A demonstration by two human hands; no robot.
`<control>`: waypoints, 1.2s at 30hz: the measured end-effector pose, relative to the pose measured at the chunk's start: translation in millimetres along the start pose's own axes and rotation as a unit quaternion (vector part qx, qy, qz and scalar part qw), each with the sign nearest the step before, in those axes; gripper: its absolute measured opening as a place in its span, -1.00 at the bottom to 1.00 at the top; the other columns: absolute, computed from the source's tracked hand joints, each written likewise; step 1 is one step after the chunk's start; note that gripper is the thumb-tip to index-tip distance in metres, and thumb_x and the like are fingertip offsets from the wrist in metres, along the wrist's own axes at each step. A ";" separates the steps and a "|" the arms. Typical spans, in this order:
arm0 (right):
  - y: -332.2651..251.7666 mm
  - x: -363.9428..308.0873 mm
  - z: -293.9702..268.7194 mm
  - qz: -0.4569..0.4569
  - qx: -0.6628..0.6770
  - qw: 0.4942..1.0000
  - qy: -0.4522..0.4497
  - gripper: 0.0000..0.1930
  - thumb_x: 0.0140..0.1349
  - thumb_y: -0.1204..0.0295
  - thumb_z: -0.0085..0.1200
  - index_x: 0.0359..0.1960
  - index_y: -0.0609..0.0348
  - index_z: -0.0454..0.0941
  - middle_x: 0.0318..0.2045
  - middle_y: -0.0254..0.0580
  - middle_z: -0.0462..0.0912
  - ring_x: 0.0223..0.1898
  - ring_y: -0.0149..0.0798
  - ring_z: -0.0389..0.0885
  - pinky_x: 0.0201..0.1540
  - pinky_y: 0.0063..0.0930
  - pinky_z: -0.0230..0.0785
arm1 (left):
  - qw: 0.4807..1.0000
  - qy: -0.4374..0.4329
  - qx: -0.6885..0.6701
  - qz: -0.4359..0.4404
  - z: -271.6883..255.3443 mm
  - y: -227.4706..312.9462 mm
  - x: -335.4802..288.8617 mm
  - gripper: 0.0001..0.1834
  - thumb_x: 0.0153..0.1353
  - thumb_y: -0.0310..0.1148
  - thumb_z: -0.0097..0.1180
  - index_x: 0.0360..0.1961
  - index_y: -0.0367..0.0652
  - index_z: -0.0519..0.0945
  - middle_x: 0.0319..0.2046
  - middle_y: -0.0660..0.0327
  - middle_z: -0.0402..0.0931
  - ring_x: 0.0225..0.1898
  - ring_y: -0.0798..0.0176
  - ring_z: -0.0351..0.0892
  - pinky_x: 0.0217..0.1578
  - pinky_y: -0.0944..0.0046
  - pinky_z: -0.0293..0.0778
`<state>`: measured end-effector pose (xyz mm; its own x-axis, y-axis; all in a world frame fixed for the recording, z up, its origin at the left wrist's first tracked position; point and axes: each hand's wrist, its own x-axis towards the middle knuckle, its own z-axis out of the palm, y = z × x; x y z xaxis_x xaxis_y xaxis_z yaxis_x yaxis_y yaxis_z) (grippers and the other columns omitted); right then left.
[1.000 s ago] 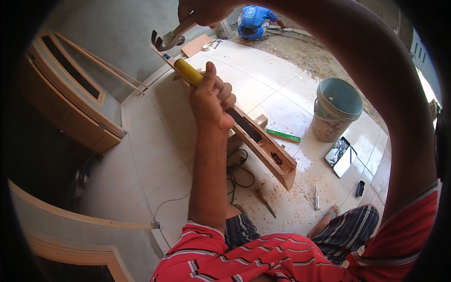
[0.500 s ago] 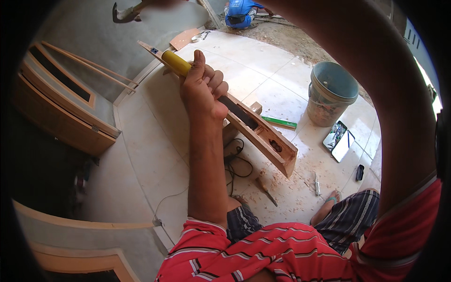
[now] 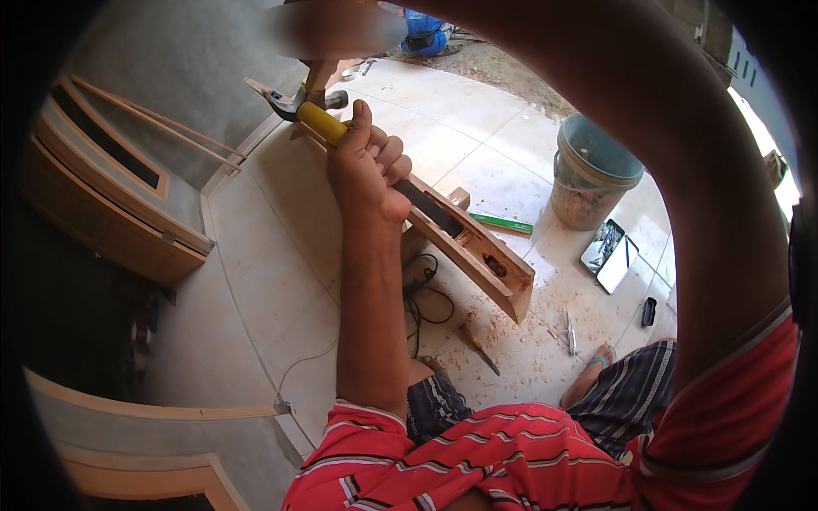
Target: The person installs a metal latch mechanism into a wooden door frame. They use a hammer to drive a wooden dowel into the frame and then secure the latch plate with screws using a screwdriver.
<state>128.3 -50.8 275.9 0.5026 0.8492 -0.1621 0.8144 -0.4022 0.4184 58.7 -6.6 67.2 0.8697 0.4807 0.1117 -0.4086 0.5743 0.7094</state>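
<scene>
My left hand [image 3: 366, 170] is wrapped round a chisel [image 3: 320, 124] with a yellow handle, its thumb along the handle. The dark blade slants down into a recess in a long wooden piece [image 3: 517, 288], which has a second rough hole near its close end. At the upper left, a claw hammer [image 3: 337, 99] has its head at the butt of the chisel handle. My right hand [image 3: 349, 30], mostly smeared at the top edge, grips the hammer's wooden handle; its arm arches in from the right.
A dirty bucket [image 3: 588, 192] stands right, near a green box [image 3: 503, 223] and an open case [image 3: 610, 255]. Another chisel-like tool [image 3: 480, 347], wood shavings and a black cable [image 3: 434, 302] lie on the tiles. A person in blue [image 3: 423, 38] crouches far off.
The hammer has swung down from the upper left, and its head is now at the chisel's butt. My left hand, the chisel and the wooden piece have hardly shifted.
</scene>
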 end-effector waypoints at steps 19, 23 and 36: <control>28.5 -115.1 85.6 0.061 0.269 0.923 0.267 -0.57 0.15 0.56 0.01 0.03 -0.02 0.74 -0.25 0.02 0.77 -0.23 -0.04 0.74 -0.19 -0.12 0.57 | 0.990 -0.081 0.067 0.096 20.3 18.9 -42.1 -0.62 0.46 -0.15 0.25 -0.40 -0.01 0.35 -0.64 0.48 0.11 -0.72 0.57 0.00 -0.72 0.44 -0.09; 53.9 -170.1 178.3 0.117 0.221 0.895 0.369 -0.48 0.25 0.59 0.28 0.28 0.01 0.63 -0.13 -0.16 0.80 -0.35 -0.38 0.66 -0.29 -0.41 0.52 | 0.903 -0.281 0.196 0.259 49.6 1.6 -87.1 -0.75 0.44 -0.30 0.28 -0.25 -0.09 0.43 -0.64 0.40 0.20 -0.71 0.54 0.06 -0.71 0.42 -0.08; 4.8 -320.7 374.0 0.330 0.587 0.690 0.266 -0.43 0.10 0.65 0.27 0.23 0.14 0.64 -0.17 -0.21 0.77 -0.14 -0.38 0.66 0.04 -0.42 0.45 | 0.941 -0.110 0.226 0.228 79.9 1.5 -96.0 -0.78 0.41 -0.30 0.31 -0.31 -0.11 0.52 -0.66 0.42 0.26 -0.70 0.57 0.09 -0.68 0.45 0.00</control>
<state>79.5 -453.1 -4.4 0.9533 0.2276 0.1986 0.2891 -0.4964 -0.8185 -3.3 -104.8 113.1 0.6891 0.4313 0.5823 -0.6365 -0.0237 0.7709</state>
